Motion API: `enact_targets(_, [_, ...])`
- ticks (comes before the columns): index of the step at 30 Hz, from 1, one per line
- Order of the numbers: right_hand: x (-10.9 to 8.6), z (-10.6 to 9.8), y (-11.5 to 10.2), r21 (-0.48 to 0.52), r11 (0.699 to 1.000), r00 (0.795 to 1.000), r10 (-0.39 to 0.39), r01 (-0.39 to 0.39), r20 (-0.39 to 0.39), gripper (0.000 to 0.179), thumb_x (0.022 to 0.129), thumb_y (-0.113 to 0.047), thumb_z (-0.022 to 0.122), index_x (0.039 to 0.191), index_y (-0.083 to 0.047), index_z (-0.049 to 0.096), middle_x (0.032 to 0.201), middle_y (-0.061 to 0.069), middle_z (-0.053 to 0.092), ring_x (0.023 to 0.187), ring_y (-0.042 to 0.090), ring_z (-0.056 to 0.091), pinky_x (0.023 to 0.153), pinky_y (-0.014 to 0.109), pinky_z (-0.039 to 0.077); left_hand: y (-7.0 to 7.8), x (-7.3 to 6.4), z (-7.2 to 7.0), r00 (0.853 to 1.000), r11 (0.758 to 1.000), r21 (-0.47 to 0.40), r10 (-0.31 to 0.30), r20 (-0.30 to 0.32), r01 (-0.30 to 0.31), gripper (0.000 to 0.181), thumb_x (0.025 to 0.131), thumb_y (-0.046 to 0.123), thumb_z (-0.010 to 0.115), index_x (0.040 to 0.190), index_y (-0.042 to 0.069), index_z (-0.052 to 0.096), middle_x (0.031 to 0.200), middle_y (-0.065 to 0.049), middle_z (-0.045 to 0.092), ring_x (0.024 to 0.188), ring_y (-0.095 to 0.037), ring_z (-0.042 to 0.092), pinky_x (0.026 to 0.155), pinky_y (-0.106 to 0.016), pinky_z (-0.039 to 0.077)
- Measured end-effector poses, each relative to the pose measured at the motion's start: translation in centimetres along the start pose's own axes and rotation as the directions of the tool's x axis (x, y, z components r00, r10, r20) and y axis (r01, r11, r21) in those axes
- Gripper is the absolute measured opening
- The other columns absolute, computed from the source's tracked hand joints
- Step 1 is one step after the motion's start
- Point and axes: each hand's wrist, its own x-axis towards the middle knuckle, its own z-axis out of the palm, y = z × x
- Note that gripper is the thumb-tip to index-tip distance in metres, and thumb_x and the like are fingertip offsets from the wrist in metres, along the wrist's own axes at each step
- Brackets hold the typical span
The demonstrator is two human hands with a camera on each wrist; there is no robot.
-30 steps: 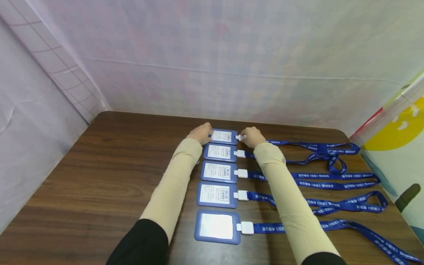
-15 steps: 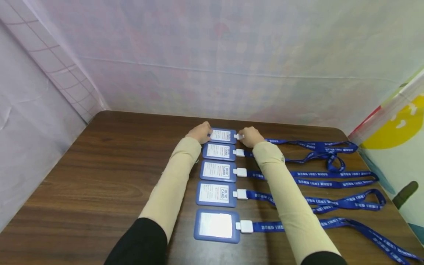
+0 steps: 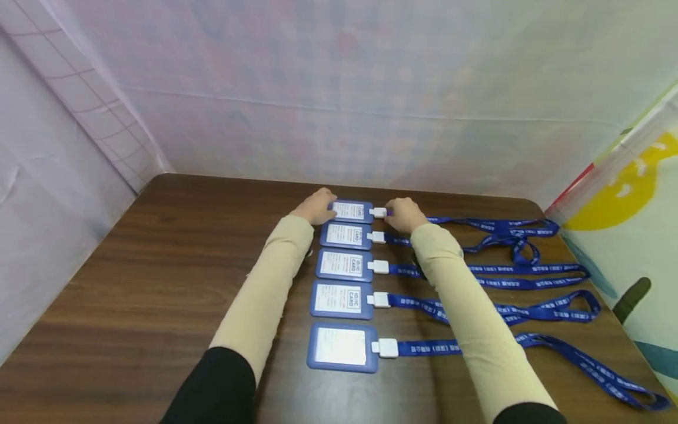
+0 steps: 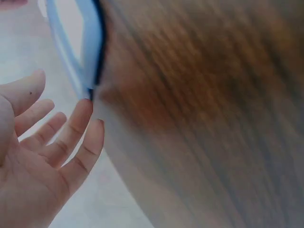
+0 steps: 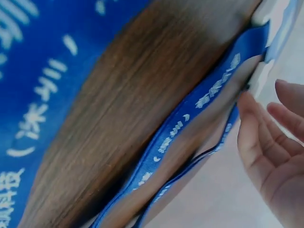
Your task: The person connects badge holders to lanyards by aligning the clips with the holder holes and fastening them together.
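Observation:
Several blue card holders lie in a column on the wooden table, each joined by a white clip to a blue lanyard with white print. At the left edge of the farthest card holder (image 3: 352,211) is my left hand (image 3: 315,207). Its fingers are spread and loosely bent in the left wrist view, with one fingertip right at a corner of a card holder (image 4: 71,42). Just right of the farthest white clip (image 3: 378,212), my right hand (image 3: 405,215) is over the lanyard. In the right wrist view its thumb and fingers (image 5: 248,107) stand apart, fingertips close to a clip.
The nearest card holder (image 3: 341,347) shows a bright glare. Lanyards (image 3: 551,309) stretch across the right side of the table (image 3: 132,294), some looped, passing under my right forearm. A pale curtain (image 3: 339,106) hangs along the far edge.
My right hand has come away from the farthest clip, slightly to the right, leaving the clip in full sight. The left hand stays by the same card holder. The head view has shifted a little.

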Motion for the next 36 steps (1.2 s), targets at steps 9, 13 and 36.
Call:
enact_targets(9, [-1.3, -1.3, -1.4, 0.079, 0.995, 0.992, 0.072, -0.064, -0.105, 0.015, 0.082, -0.016, 0.061, 0.077, -0.002, 0.06, 0.07, 0.01, 0.056, 0.063, 0.024, 0.05, 0.056, 0.035, 0.042, 0.6, -2.1, -0.4, 0.959, 0.992, -0.011, -0.124, -0.254, 0.125, 0.018, 0.085, 0.017, 0.053, 0.073, 0.005, 0.055, 0.078, -0.009, 0.054, 0.066, -0.022, 0.051, 0.052, -0.033, 0.043])
enact_targets(13, [-2.6, -1.9, -2.3, 0.084, 0.995, 0.987, 0.073, -0.061, -0.147, 0.017, 0.083, -0.017, 0.06, 0.08, -0.001, 0.061, 0.07, 0.01, 0.058, 0.061, 0.022, 0.05, 0.053, 0.033, 0.041, 1.2, -3.9, -0.3, 0.934, 0.988, -0.052, -0.157, -0.322, 0.148, 0.02, 0.086, 0.023, 0.055, 0.085, 0.003, 0.059, 0.085, -0.01, 0.056, 0.074, -0.024, 0.054, 0.058, -0.036, 0.046])
enact_targets(36, [-9.8, -1.2, -3.7, -0.139, 0.986, 0.996, 0.089, -0.091, -0.016, 0.109, 0.069, -0.081, 0.04, 0.147, -0.017, -0.001, 0.148, 0.021, -0.012, 0.128, 0.052, -0.008, 0.082, 0.079, 0.015, 3.4, -11.0, 1.1, 0.948, 0.974, 0.128, -0.144, -0.284, 0.187, 0.104, 0.072, 0.074, 0.049, 0.147, 0.02, 0.0, 0.149, -0.017, -0.014, 0.131, -0.042, -0.016, 0.093, -0.072, -0.002])
